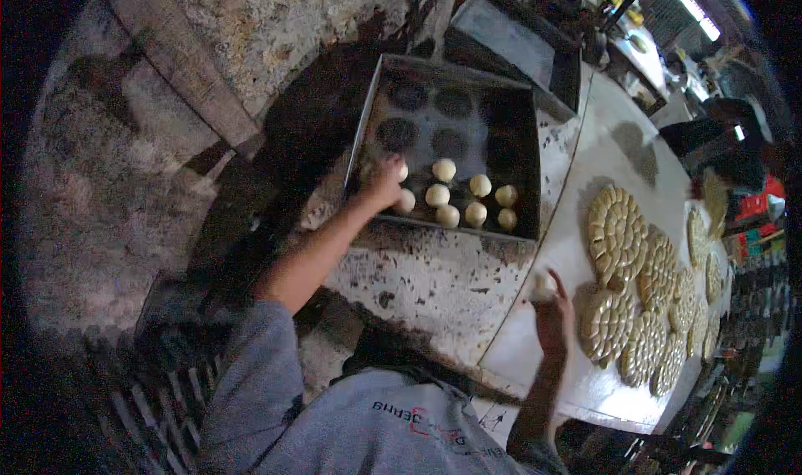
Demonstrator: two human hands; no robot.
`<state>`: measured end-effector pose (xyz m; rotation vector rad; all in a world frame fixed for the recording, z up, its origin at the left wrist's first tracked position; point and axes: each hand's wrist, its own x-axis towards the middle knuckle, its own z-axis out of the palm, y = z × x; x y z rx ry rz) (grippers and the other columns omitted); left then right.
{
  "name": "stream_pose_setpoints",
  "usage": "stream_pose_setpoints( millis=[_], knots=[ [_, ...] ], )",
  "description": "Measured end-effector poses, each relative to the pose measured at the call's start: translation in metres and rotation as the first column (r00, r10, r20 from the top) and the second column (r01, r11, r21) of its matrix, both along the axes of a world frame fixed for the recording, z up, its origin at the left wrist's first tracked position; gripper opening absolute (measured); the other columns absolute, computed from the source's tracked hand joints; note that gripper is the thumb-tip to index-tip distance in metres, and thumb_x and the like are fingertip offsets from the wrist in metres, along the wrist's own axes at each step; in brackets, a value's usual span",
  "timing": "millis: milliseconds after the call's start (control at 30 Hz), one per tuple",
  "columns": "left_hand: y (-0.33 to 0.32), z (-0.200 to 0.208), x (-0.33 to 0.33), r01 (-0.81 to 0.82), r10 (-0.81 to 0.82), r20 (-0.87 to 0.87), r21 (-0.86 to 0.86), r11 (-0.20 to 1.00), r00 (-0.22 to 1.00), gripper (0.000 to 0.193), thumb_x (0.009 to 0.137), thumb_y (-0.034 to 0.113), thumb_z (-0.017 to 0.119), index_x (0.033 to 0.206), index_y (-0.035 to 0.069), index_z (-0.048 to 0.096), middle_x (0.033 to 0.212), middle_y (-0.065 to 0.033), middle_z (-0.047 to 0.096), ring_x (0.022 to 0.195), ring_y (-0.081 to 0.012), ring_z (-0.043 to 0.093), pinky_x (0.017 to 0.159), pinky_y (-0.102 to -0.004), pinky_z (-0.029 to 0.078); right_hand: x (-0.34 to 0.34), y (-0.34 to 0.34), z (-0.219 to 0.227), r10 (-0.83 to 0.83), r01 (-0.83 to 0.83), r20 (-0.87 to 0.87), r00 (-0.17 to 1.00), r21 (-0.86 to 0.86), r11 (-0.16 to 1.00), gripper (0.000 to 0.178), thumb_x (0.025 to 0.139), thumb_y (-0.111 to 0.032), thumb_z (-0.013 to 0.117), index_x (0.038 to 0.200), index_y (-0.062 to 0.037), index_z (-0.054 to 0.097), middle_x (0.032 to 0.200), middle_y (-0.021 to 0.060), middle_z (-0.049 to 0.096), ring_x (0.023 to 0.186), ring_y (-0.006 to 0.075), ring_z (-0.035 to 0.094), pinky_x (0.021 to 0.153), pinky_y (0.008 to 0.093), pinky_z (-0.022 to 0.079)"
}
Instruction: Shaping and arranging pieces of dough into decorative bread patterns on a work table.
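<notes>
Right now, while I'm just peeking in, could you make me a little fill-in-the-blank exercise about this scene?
1. The hand reaching into the tray is the person's ____ one.
2. Of the tray's near and far halves, the pale balls lie in the ____ one.
3. The flat patterned rounds lie on the table, to the ____ of the tray in this view.
4. The person's shirt is coloured ____.

Missing words: left; near; right; grey.
</notes>
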<state>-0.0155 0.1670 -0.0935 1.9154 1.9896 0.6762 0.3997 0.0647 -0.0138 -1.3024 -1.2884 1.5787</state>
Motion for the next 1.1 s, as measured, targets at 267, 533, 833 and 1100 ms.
stream_pose_setpoints(
  millis=[267, 533, 833, 1100],
  knots=[
    [-0.130, 0.076, 0.023, -0.168, -0.077, 0.628, 0.321, 0.932, 0.774, 0.044, 0.082, 0.007, 0.054, 0.124, 0.001, 0.043, 0.118, -0.0166, 0.051, 0.113, -0.0284, 0.048, 0.095, -0.0377, 0.038, -0.265, 0.136, 0.025, -0.363, -0.007, 0.338, 0.868, 0.740, 0.673, 0.046, 0.074, -0.018, 0.069, 0.113, -0.0029, 0.052, 0.097, 0.0121, 0.059, 0.101, 0.0245, 0.052, 0.082, 0.0345, 0.042],
    [-0.208, 0.022, 0.166, 0.187, -0.013, 0.949, -0.049, 0.981, 0.315, 0.033, 0.081, 0.018, 0.061, 0.106, -0.002, 0.054, 0.097, -0.0120, 0.059, 0.091, -0.0222, 0.058, 0.083, -0.0337, 0.044, -0.103, -0.011, -0.035, -0.636, -0.010, 0.481, 0.603, 0.802, 0.597, 0.017, 0.077, -0.010, 0.060, 0.093, -0.0050, 0.056, 0.098, 0.0136, 0.054, 0.095, 0.0307, 0.047, 0.088, 0.0433, 0.032],
    [-0.178, 0.025, 0.349, 0.623, -0.334, 0.671, -0.244, 0.743, 0.661, 0.018, 0.075, 0.015, 0.064, 0.070, -0.001, 0.059, 0.070, -0.0142, 0.060, 0.063, -0.0202, 0.060, 0.059, -0.0300, 0.046, 0.276, -0.138, -0.108, -0.829, 0.607, 0.532, -0.175, 0.721, 0.334, 0.015, 0.078, -0.010, 0.049, 0.090, -0.0035, 0.055, 0.084, 0.0133, 0.056, 0.083, 0.0301, 0.051, 0.076, 0.0412, 0.039],
    [-0.182, -0.021, 0.503, 0.268, -0.304, 0.154, 0.216, 0.939, 0.940, 0.012, 0.076, 0.017, 0.061, 0.074, 0.005, 0.057, 0.072, -0.0105, 0.058, 0.074, -0.0303, 0.054, 0.066, -0.0405, 0.043, 0.311, -0.061, -0.128, -0.743, 0.528, 0.657, -0.129, 0.679, 0.510, 0.028, 0.083, -0.035, 0.053, 0.089, -0.0069, 0.053, 0.088, 0.0142, 0.057, 0.084, 0.0319, 0.051, 0.078, 0.0431, 0.038]
  ],
)
